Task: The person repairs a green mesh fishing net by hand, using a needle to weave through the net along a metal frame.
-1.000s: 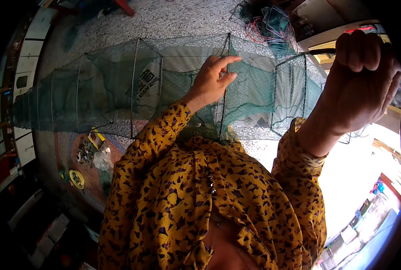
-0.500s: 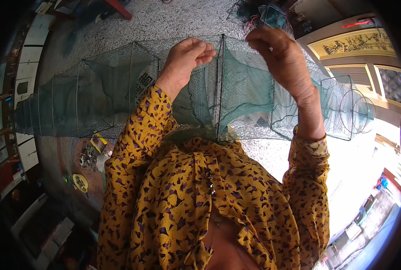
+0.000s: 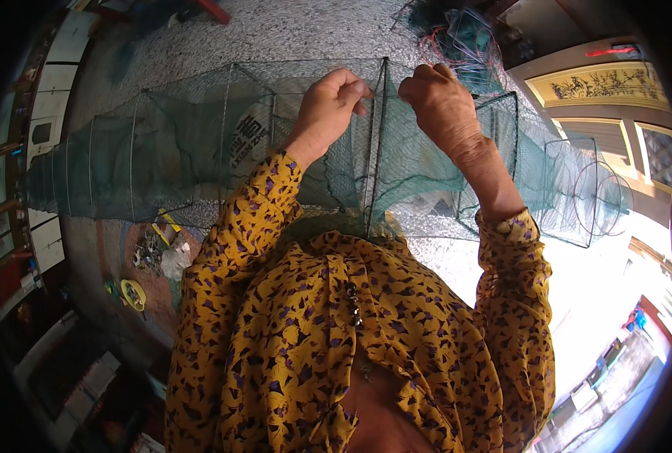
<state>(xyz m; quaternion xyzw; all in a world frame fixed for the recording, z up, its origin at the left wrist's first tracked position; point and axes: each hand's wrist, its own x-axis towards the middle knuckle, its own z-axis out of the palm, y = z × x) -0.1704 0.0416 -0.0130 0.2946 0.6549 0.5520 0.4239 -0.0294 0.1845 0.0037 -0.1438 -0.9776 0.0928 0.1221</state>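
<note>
A long green mesh net trap (image 3: 177, 147) with dark square wire frames stretches from left to right in front of me. One upright frame rod (image 3: 376, 143) stands between my two hands. My left hand (image 3: 328, 109) is just left of the rod's upper part, thumb and fingers pinched together. On the other side, my right hand (image 3: 443, 102) is closed with its knuckles up and its fingertips near the netting. Anything held in either pinch is too small or too hidden to make out.
More netting with red wire (image 3: 464, 45) lies on the floor at the far right. At the left are a yellow round basket (image 3: 134, 294), a pale plastic bag (image 3: 176, 260) and a heap of small bits (image 3: 149, 249). A red leg (image 3: 214, 10) stands at the back.
My right hand has come down and left toward the frame rod, its fingers closing. My left hand has shifted slightly right. The rod's top now leans a little more to the right.
</note>
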